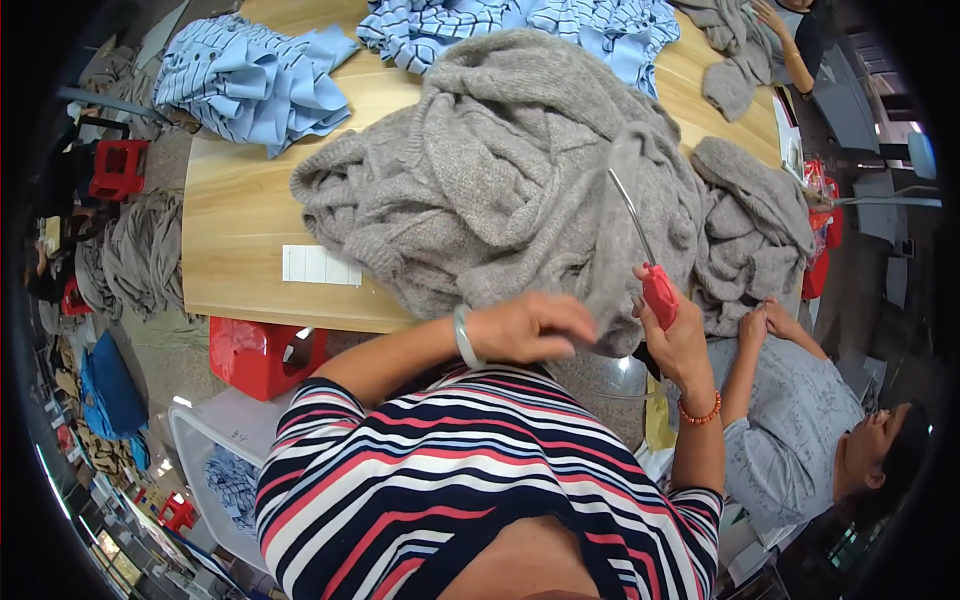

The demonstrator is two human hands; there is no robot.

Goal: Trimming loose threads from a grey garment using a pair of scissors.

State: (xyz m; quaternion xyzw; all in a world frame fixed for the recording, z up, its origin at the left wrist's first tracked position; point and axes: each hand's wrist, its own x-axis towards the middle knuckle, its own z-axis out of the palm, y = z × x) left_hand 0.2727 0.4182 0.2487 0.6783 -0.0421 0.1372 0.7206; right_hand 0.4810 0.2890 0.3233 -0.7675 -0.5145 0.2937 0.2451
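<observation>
A large heap of grey knit garments [500, 170] lies bunched on the wooden table in front of me. My right hand [678, 335] is closed round a red-handled tool [658, 292] with a thin, slightly bent metal shaft that points up and away over the knit. What the shaft's tip is like is too small to tell. At the heap's near edge is my left hand [525, 328], palm down, its fingers stretched to the right and somewhat blurred. Nothing shows in it. A small white paper strip [320, 265] lies left of the heap.
Blue striped garments [255, 85] lie at the table's [230, 215] far left, more at the back. A co-worker [790, 420] sits close on my right, hands at another grey knit pile [750, 230]. A red stool [262, 355] and a clear bin [205, 440] stand at my left.
</observation>
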